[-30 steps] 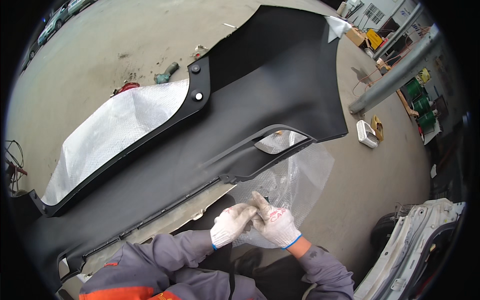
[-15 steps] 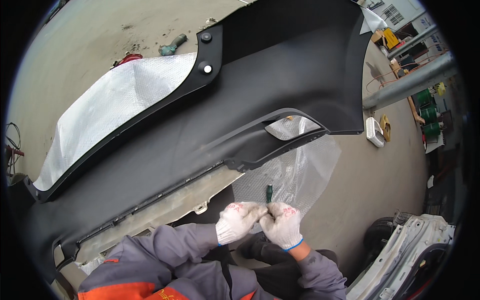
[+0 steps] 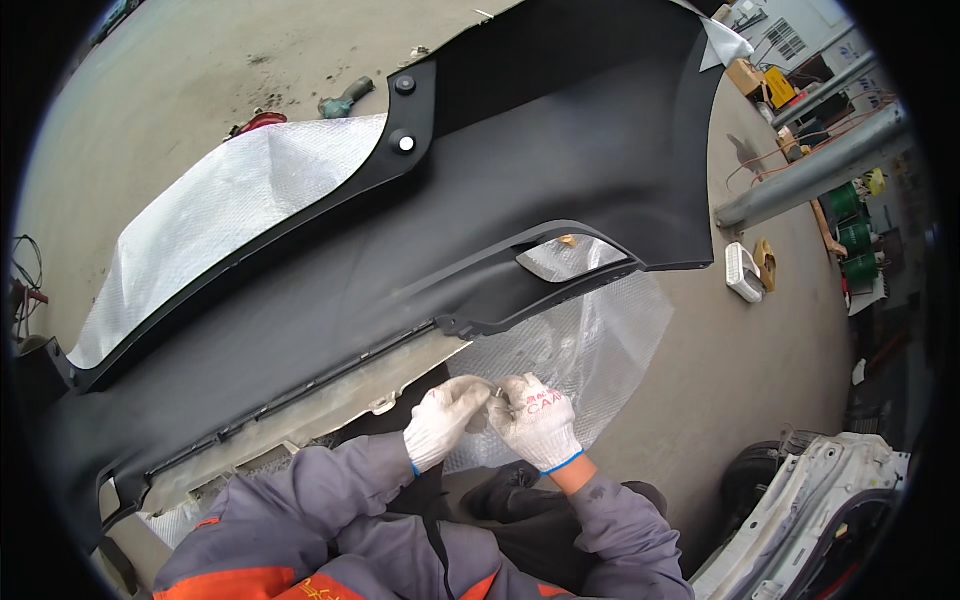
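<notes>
My left hand point(image 3: 442, 425) and my right hand point(image 3: 536, 425), both in white knit gloves, meet in front of my lap with fingertips pinched together. A small greyish bit shows between the fingers, too small to name. Just beyond them spreads clear bubble wrap point(image 3: 622, 325) on the floor. A large black car bumper cover point(image 3: 400, 260) stretches across the view from lower left to upper right. Along its near edge runs a pale, dirty strip point(image 3: 335, 405). Neither hand touches the bumper.
Silvery bubble sheet point(image 3: 225, 200) lies behind the bumper, with a teal power tool point(image 3: 347, 98) and a red object point(image 3: 262, 121) beyond. A grey metal post point(image 3: 810, 170) and a white basket point(image 3: 742, 273) are at right. A whitish car body part point(image 3: 800, 520) stands lower right.
Both hands have shifted slightly left and away from me, still close together. The green-handled tool seen just beyond them no longer shows. The whole view has swung a little.
</notes>
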Action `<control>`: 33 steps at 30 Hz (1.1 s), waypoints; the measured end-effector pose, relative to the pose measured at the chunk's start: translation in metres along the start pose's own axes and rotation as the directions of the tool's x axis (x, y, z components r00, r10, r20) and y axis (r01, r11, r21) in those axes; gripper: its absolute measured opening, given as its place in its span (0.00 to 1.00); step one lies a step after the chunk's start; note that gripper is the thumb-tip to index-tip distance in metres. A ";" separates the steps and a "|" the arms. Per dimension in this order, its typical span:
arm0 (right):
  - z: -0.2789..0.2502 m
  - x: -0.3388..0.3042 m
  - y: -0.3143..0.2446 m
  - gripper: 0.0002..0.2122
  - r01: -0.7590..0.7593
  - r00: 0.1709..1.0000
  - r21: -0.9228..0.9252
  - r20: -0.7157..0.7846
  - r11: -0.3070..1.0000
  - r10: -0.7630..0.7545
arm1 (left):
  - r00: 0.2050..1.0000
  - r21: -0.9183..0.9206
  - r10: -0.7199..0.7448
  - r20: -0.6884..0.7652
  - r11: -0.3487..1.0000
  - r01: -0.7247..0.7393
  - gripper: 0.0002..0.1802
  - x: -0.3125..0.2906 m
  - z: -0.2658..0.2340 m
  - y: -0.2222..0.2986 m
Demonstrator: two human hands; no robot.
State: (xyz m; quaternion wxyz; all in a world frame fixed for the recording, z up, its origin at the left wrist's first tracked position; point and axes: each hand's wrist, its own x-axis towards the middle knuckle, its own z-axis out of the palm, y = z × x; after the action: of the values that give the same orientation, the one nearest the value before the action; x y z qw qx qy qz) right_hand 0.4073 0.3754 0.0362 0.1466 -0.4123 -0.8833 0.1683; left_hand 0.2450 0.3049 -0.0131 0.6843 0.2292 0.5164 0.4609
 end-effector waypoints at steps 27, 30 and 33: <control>0.097 0.150 0.226 0.15 0.342 0.525 0.838 0.205 -0.426 0.826 | 0.940 0.928 0.088 0.330 0.152 -0.340 0.31 0.069 -0.033 0.079; 0.069 0.150 0.226 0.12 0.369 0.659 0.867 0.009 -0.334 0.752 | 0.900 0.906 0.248 0.360 0.139 -0.400 0.25 0.078 -0.034 0.068; 0.037 0.155 0.167 0.16 0.281 0.596 0.945 -0.037 -0.165 0.802 | 0.889 0.908 0.320 0.328 0.153 -0.391 0.21 0.075 -0.049 0.065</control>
State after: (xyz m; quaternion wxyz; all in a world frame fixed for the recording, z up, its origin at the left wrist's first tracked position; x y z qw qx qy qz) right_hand 0.4104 0.5904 -0.0488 0.6644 -0.3929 -0.1862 0.6079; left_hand 0.1770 0.3925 -0.0167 0.2873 0.7237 0.5981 0.1898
